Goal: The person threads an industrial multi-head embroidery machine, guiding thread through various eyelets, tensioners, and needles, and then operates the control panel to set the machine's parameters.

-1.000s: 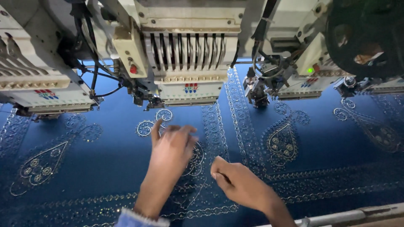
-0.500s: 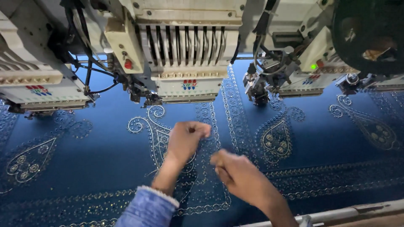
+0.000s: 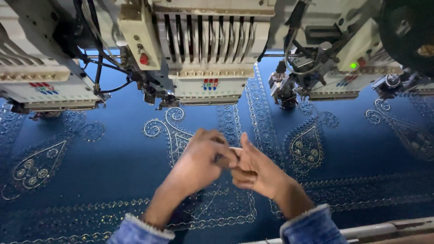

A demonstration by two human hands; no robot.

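blue embroidered fabric [image 3: 113, 167] under two touching hands: left hand [image 3: 201, 158], right hand [image 3: 255, 169]

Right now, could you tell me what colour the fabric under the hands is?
Deep blue fabric with silvery embroidered motifs, head view.

Machine bed under embroidery heads, fully covered by dark blue fabric [image 3: 122, 167] stretched flat. Pale stitched motifs on fabric: teardrop [image 3: 36, 165] at 9 o'clock, teardrop [image 3: 306, 149] at 3 o'clock, scroll curl [image 3: 160, 126] near 11 o'clock, beaded border bands along 6 o'clock. Light metal frame rail [image 3: 384, 230] at 5 o'clock edge.
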